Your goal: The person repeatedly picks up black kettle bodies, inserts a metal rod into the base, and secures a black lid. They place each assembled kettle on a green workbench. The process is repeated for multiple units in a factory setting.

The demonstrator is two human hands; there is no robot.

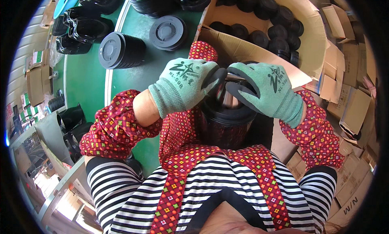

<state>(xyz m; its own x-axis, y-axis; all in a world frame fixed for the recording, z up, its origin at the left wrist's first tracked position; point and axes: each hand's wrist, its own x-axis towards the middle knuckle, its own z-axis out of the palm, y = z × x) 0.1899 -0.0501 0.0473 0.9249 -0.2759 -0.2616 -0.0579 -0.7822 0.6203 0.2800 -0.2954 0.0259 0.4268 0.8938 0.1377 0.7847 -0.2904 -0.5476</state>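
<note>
Close in front of my apron stands a black round container with a wide dark rim. A shiny metal part rises from the middle of its top. My left hand, in a green glove with dark fingertips, is closed at the left side of this metal part. From the right, my right hand, gloved the same way, has its thumb and fingers bent around the metal. Fingers partly hide the metal part, so its full shape does not show.
A stack of black round lids and a flatter lid pile stand on the green table. Glossy black housings sit at the far left. An open cardboard box holds several black round parts; more cartons line the right.
</note>
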